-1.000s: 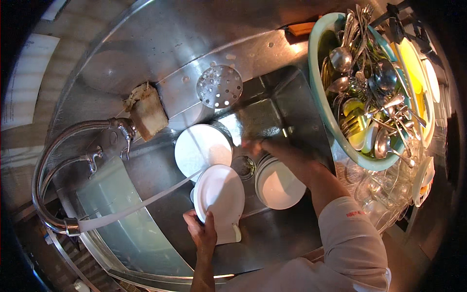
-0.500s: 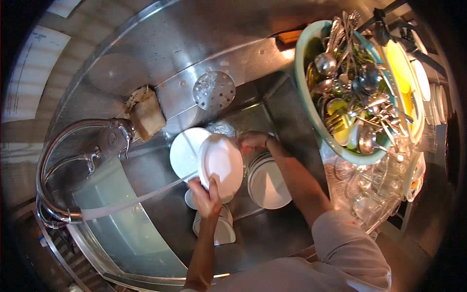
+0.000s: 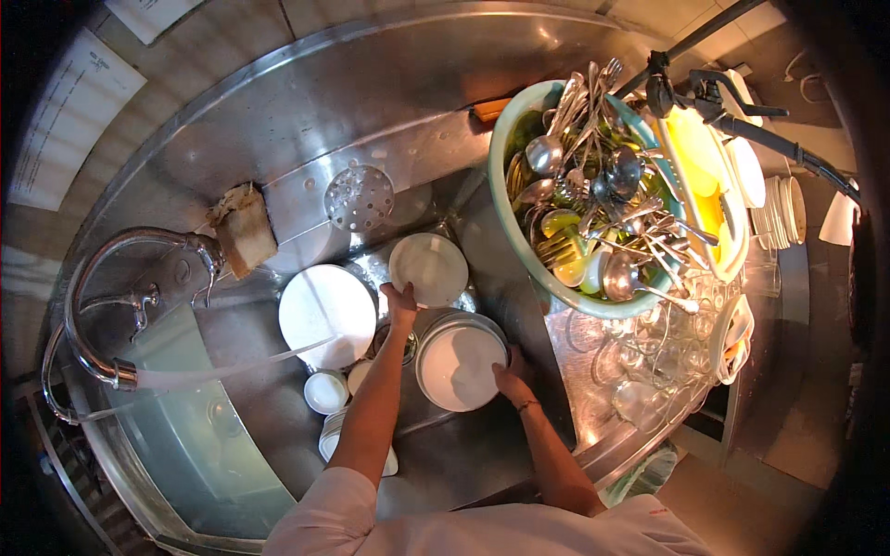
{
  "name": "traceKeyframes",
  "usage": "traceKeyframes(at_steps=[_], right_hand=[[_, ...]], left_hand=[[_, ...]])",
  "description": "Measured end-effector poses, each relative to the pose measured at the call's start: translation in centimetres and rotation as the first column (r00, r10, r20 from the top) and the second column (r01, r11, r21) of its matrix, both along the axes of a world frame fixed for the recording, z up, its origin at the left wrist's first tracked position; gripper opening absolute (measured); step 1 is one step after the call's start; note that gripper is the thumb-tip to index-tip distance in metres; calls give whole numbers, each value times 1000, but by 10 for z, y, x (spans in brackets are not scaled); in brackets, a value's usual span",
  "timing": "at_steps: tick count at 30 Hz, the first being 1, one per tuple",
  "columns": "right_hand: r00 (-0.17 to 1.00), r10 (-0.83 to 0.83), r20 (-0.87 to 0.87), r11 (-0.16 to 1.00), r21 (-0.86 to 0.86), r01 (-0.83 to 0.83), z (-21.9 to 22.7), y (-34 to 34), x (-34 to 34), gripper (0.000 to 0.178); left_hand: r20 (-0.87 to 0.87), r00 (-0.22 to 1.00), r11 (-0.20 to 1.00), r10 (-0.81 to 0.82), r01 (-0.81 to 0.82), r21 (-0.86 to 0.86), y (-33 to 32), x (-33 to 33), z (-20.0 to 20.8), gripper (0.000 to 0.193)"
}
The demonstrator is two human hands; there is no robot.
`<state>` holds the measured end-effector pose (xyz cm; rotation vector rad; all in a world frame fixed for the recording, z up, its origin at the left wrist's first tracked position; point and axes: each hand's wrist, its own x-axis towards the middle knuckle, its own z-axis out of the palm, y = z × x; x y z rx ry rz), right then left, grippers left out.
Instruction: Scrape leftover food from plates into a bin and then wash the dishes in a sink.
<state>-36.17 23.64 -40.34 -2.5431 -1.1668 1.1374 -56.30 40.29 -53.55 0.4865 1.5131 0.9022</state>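
My left hand [image 3: 401,304] reaches forward and closes on the near edge of a round, pale plate [image 3: 429,267] at the back of the sink. To its right, my right hand [image 3: 513,380] grips the right rim of a stack of round white plates [image 3: 461,366], thumb on top and fingers hidden below. A larger white plate [image 3: 320,310] lies left of my left forearm, with water running onto it. Beside it sit a small white bowl [image 3: 326,393] and some white dishes [image 3: 329,437], partly covered by my forearm.
A curved faucet [image 3: 120,375] pours water across from the left, above a water-filled basin [image 3: 199,417]. Right, a green tub [image 3: 501,176] overflows with cutlery, near a yellow-filled container [image 3: 737,218] and glasses [image 3: 640,361]. A worn sponge [image 3: 246,232] and perforated disc [image 3: 360,198] lie behind.
The pale plate my left hand held tilted up now lies lower at the back. My right hand has come back from the rear to the plate stack's rim. The view has shifted.
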Motion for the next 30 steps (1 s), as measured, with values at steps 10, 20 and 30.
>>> traceKeyframes(at_steps=[10, 20, 30], right_hand=[[531, -462, -710, 887, -364, 284, -24, -24, 15, 55], [463, -471, -751, 876, -336, 347, 24, 64, -37, 48], [413, -451, -791, 890, -370, 265, -67, 183, -58, 51]], left_hand=[[450, 847, 943, -283, 331, -29, -102, -23, 73, 52], [255, 935, 969, -247, 232, 88, -21, -59, 135, 58], [-341, 849, 619, -404, 529, 580, 89, -92, 36, 38]])
